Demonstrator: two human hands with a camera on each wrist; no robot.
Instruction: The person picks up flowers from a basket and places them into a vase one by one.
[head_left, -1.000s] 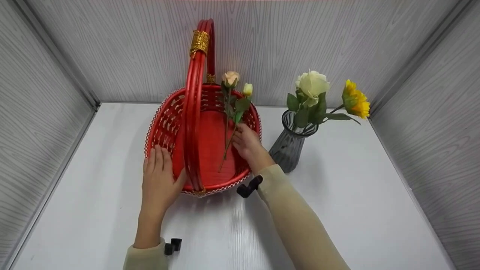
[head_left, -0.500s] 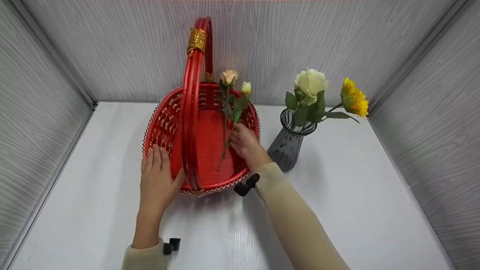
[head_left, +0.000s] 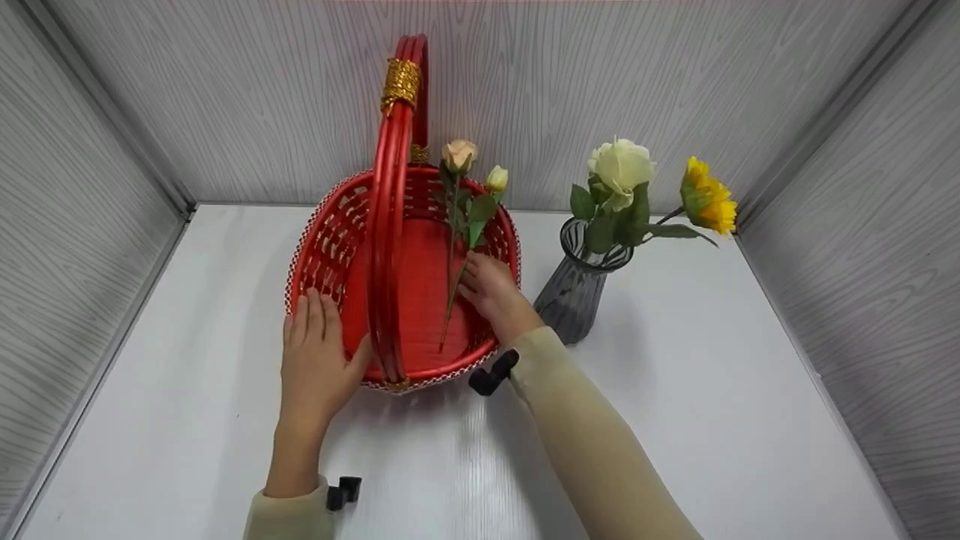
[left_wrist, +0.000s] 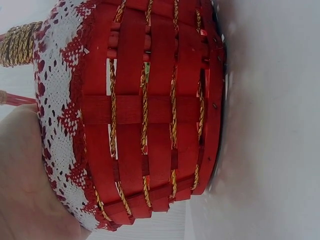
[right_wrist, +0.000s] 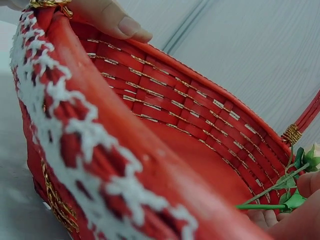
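Observation:
A red woven basket [head_left: 420,296] with a tall arched handle [head_left: 385,247] stands on the white table. My left hand [head_left: 315,367] rests on its left front rim, fingers straight and thumb near the handle's foot; in the left wrist view the palm [left_wrist: 30,175] lies against the lace-trimmed rim. Inside the basket's right side, my right hand [head_left: 491,292] pinches the stem of a small pale yellow flower [head_left: 496,178]. Beside it a peach rose [head_left: 459,155] leans on the back rim, its stem down in the basket. The right fingertips are partly hidden.
Right of the basket stands a grey ribbed glass vase [head_left: 574,296], close to my right wrist. It holds a cream rose [head_left: 622,172] and a yellow sunflower [head_left: 709,196] that sticks out rightward. Grey wood-grain walls [head_left: 525,90] enclose the table's back and sides.
The yellow flower's head and my right hand have dropped very slightly, and its stem tip sits a little lower in the basket. The left hand stays on the rim.

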